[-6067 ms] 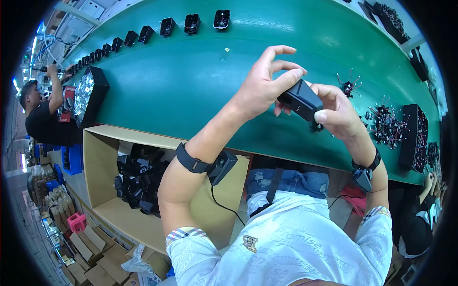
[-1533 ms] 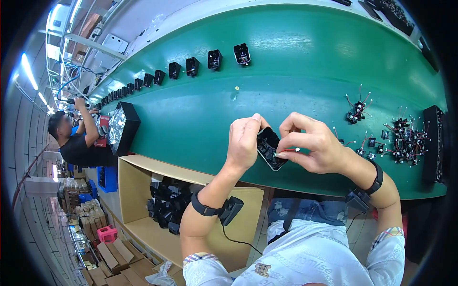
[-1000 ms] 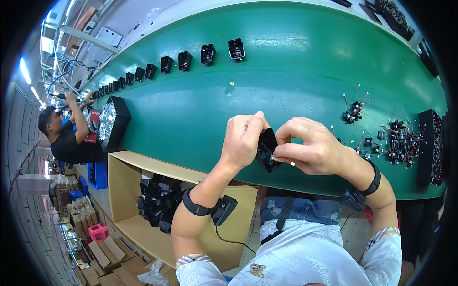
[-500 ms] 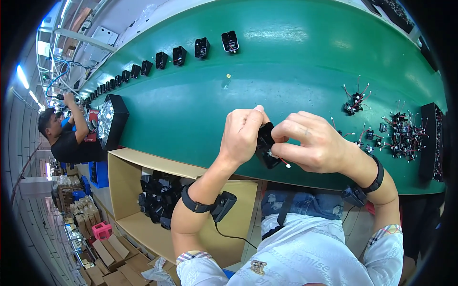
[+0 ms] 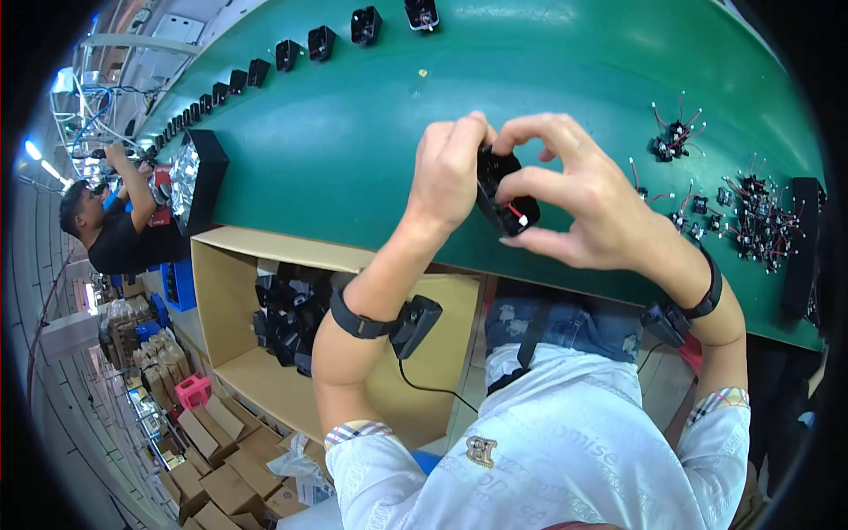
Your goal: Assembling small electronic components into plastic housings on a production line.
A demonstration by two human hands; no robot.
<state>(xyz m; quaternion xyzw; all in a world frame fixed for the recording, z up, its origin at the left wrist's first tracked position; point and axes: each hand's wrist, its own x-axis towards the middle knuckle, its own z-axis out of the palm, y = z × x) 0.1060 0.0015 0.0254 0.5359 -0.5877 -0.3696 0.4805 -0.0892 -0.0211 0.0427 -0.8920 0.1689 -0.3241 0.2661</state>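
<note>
Head view: L hand (image 5: 446,177) & R hand (image 5: 587,194) meet at one blk housing (image 5: 487,200), up over the near part of the green surface (image 5: 344,159).
L hand: clamped on the housing's L side — prob. to steady it & leave the opening free.
R hand: thumb & fingers apart, arched across the housing, one finger at its opening; can't tell if it grips.
Housing angle: tilted, open side up, so the inside is prob. easy to see & reach.
Red wire (image 5: 514,211): ends in a white plug (image 5: 523,221), at housing's near end.
Housing row (image 5: 320,42): along far side, spaced, openings showing — likely so each one's easy to check.
Wired parts (image 5: 761,216): heaped R, by a blk tray (image 5: 800,234); small cluster (image 5: 673,141) sits apart. Presumably kept R for R hand's reach.
Carton (image 5: 283,246): open, L of person, below surface edge; blk pieces (image 5: 291,318) jumbled inside, presumably handy for L reach.
Co-worker (image 5: 124,230): far L, arm raised, near a blk box (image 5: 210,177) w/ silvery contents.
</note>
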